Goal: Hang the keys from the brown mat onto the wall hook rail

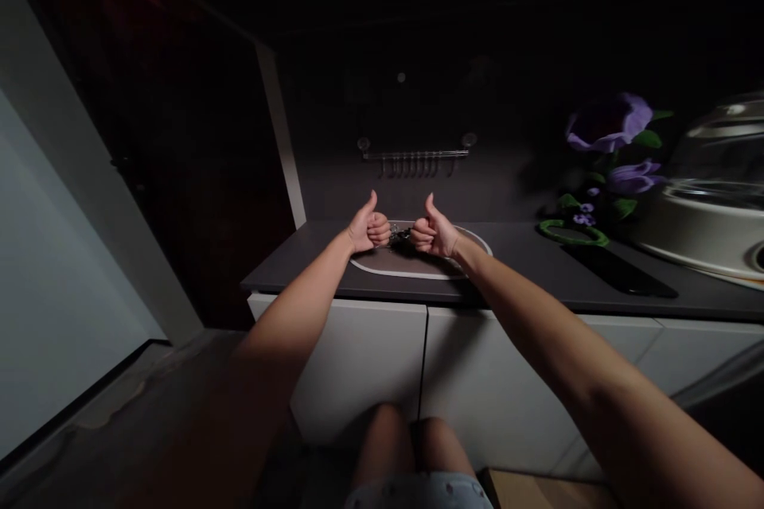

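My left hand [368, 227] and my right hand [433, 231] are both closed in fists with the thumbs up, held close together above a dark countertop [298, 258]. A small metal chain or key ring [399, 235] shows in the gap between the fists, and I cannot tell whether either hand holds it. Below the hands lies an oval dark mat with a pale rim [406, 264], partly hidden by them.
Purple artificial flowers [609, 127] and a green ring [573, 233] stand at the right, beside a flat black board [617, 270] and a steel pot [716, 207]. A hook rail [415, 155] is on the back wall. White cabinet doors [358, 366] are below the counter.
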### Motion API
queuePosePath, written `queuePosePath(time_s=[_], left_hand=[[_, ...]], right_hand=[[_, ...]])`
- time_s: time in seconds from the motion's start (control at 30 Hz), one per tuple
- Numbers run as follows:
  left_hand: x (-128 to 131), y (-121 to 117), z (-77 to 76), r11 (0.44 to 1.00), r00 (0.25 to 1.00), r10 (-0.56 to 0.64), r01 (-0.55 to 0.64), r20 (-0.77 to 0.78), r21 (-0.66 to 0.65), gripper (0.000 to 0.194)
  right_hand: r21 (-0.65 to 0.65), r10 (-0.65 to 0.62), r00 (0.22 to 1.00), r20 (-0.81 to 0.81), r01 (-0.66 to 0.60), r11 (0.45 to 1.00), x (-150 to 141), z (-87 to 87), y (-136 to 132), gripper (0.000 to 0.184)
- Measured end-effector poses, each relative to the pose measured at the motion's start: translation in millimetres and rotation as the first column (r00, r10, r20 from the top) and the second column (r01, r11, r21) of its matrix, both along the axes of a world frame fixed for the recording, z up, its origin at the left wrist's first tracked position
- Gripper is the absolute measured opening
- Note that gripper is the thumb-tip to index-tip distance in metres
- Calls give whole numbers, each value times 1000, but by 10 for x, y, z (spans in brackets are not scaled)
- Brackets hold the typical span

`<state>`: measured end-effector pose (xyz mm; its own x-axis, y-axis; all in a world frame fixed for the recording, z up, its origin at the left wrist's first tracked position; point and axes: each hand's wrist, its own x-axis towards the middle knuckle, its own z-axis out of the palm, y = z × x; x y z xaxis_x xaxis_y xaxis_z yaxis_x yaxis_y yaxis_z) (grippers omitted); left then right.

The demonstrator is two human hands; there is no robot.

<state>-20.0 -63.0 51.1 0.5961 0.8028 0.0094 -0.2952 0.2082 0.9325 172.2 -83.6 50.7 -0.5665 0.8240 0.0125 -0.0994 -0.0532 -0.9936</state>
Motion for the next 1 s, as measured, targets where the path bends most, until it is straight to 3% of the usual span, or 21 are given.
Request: queuePosePath(time_s=[0.1,0.23,0.47,0.57,0.7,0.8,0.9,1.0], left_hand=[[-4,-10,-269,999,1000,-22,22,10,-43,63],[-31,-9,-382,996,997,-55,58,53,-63,64],[-94,114,-319,984,982,-178,179,67,-3,64],[-123,177,-213,993,993,-114,112,42,46,63],[-96,291,-22,976,995,96,-89,-22,198,53],[-21,427,70,868,940,337,-291,-47,402,35],[52,593,77,686,826,561,-426,-56,591,23],[78,735,-10,497,689,721,-449,-65,742,16]], right_hand=[[-58,42,996,-77,-47,997,-3,-231,-14,65],[-88,66,989,-129,-77,993,7,-336,-4,65],[-60,133,979,-157,-144,988,-37,-273,71,66],[-6,59,989,-139,-60,998,-101,-179,124,66],[122,-151,981,-124,166,979,-240,-31,241,60],[251,-345,926,-156,375,893,-348,39,368,42],[330,-518,838,-169,544,772,-417,37,539,29],[411,-642,753,-141,635,655,-432,-47,721,15]])
